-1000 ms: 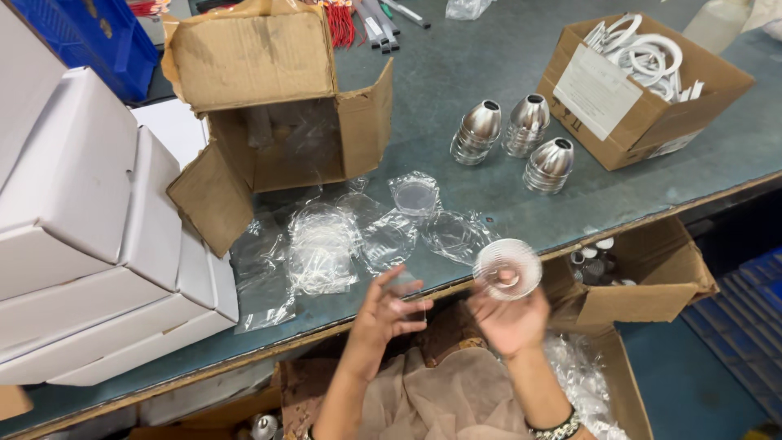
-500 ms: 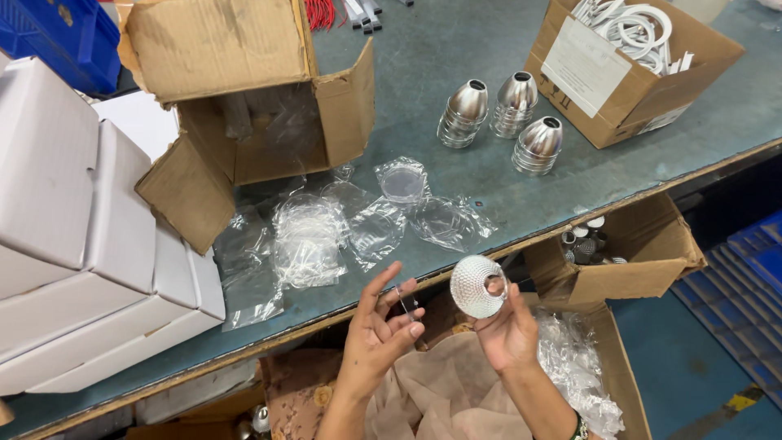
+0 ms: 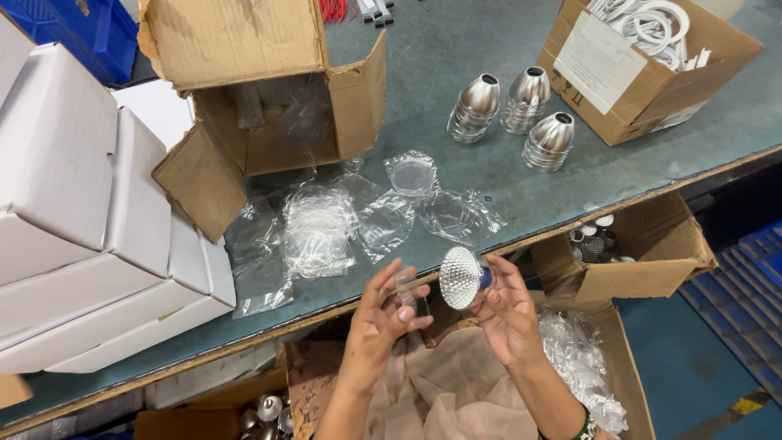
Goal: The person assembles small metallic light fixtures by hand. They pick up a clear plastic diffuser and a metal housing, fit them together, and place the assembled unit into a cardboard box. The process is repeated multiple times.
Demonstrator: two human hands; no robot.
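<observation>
Pinched in right hand: faceted silvery reflector cup; left hand grips a clear disc.

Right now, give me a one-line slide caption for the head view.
Right hand holds a faceted silver reflector cup beside the left hand pinching a small clear piece, over a workbench strewn with clear plastic bags.

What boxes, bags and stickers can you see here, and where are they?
White boxes: stacked far left, plain.
Brown box: table middle, on its side, flaps open.
Brown box with white rings: top right, white label on its side.
Clear plastic bags: flat, near table edge.
Brown boxes: under the table.
</observation>
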